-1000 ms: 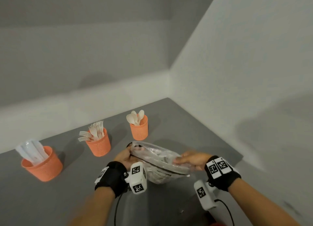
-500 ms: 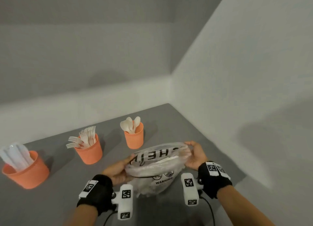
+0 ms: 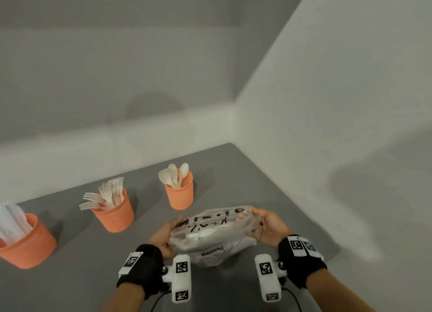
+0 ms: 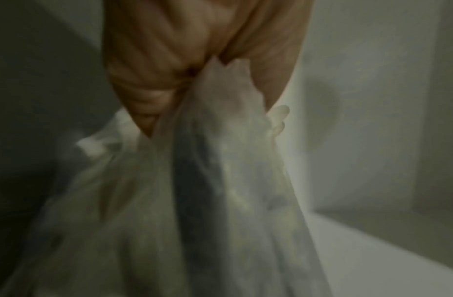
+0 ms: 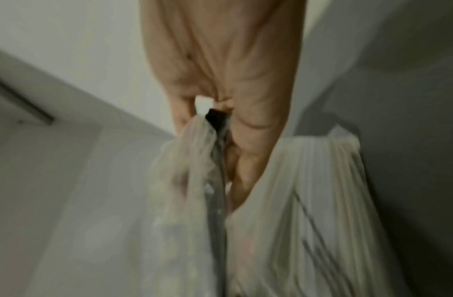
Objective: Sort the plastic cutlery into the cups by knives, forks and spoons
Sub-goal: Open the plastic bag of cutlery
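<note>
A clear plastic bag (image 3: 211, 235) with black print hangs over the grey table between both hands. My left hand (image 3: 164, 238) grips its left edge and my right hand (image 3: 261, 222) pinches its right edge. Both wrist views show fingers pinching the bag (image 4: 220, 160) (image 5: 195, 180) film close up. Three orange cups stand in a row behind: one with knives (image 3: 25, 244) at the far left, one with forks (image 3: 114, 214) in the middle, one with spoons (image 3: 179, 192) on the right. What the bag holds is blurred.
The grey table (image 3: 70, 276) ends against white walls at the back and on the right, meeting in a corner behind the spoon cup. Bare table lies in front of the cups and left of my hands.
Both hands have lifted the bag a little and stretched it wider between them. The view has drifted, so the cups sit further left in the picture.
</note>
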Demonstrator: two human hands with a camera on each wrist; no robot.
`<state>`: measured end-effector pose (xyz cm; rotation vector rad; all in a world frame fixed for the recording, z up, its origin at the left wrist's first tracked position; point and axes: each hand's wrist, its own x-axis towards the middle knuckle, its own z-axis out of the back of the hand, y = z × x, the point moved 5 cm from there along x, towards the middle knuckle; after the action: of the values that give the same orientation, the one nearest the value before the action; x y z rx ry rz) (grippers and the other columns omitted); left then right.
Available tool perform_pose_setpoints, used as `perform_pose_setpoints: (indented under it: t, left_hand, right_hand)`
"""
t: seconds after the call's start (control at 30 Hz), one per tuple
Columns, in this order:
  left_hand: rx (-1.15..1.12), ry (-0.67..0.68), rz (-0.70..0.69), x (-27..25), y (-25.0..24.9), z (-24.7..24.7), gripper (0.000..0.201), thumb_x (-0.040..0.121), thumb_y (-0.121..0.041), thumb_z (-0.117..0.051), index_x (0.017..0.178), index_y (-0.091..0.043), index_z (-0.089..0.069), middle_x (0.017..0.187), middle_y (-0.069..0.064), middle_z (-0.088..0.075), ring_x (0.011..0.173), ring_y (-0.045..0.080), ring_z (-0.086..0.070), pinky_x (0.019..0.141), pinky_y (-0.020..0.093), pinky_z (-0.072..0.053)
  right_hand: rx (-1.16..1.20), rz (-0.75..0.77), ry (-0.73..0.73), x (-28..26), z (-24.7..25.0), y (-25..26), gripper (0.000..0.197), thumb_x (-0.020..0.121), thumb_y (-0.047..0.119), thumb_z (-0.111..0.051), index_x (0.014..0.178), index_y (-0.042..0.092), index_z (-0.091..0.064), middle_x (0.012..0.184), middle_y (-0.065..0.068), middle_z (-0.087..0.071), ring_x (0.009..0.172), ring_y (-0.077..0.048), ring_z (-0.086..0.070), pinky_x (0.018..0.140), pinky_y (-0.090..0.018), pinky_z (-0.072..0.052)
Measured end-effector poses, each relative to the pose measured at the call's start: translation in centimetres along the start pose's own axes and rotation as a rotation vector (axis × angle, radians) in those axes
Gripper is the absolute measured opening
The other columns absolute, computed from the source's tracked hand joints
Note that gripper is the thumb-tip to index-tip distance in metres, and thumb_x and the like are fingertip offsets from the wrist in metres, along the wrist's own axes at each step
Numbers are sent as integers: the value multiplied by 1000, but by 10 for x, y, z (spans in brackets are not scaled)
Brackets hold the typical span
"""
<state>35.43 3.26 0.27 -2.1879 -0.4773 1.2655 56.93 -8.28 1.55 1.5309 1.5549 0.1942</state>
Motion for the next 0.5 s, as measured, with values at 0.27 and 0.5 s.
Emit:
perform_pose_setpoints:
  t: [0.27, 0.5]
  left_hand:
    - [538, -28, -387, -3, -18, 1, 79, 47, -37, -89, 111, -14, -50, 114, 8, -56, 101, 23, -57, 77, 26, -49]
    - [1175, -325, -760, -5, -22, -4, 17, 92, -21, -54, 92, -6, -62, 88, 4, -55, 87, 23, -55, 76, 25, -38]
  right_hand:
    - [-190, -31, -148, 23, 4, -16, 56, 72, 54, -67, 100, 7, -66, 84, -13, -69, 69, -24, -64, 61, -28, -54]
    - [-1566, 373, -331, 8, -20, 1, 53, 82, 60, -54, 100, 10, -55, 100, -6, -57, 94, -24, -56, 77, -30, -40]
